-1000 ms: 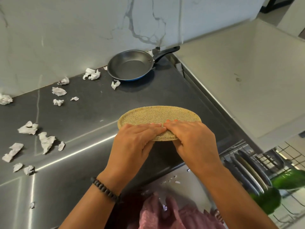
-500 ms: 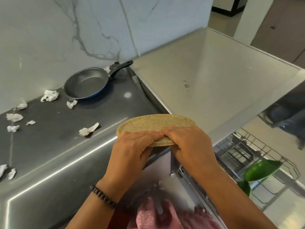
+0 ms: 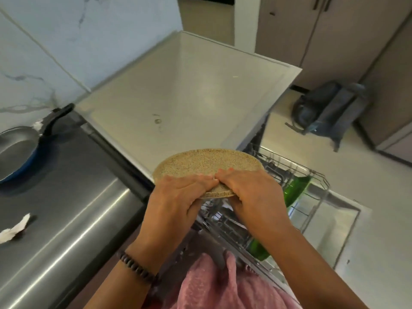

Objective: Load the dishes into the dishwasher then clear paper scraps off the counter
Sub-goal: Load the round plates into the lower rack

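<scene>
A speckled tan plate (image 3: 206,162) hangs in the air, held flat at its near rim by both hands. My left hand (image 3: 178,197) grips the rim from the left and my right hand (image 3: 252,192) grips it from the right, thumbs meeting on top. Below and to the right, the dishwasher's wire rack (image 3: 289,172) stands pulled out, with green dishes (image 3: 295,192) in it. The plate hovers over the rack's left end. A crumpled paper scrap (image 3: 14,228) lies on the steel counter (image 3: 66,208) at the left.
A blue-sided frying pan (image 3: 17,148) with a black handle sits at the counter's far left. A white counter (image 3: 185,94) runs behind the plate. A grey backpack (image 3: 327,110) lies on the floor by brown cabinets. The open dishwasher door (image 3: 338,221) juts out at right.
Both hands have carried the plate to the right, off the steel counter and over the dishwasher rack. The view has swung right, so most paper scraps have left the frame.
</scene>
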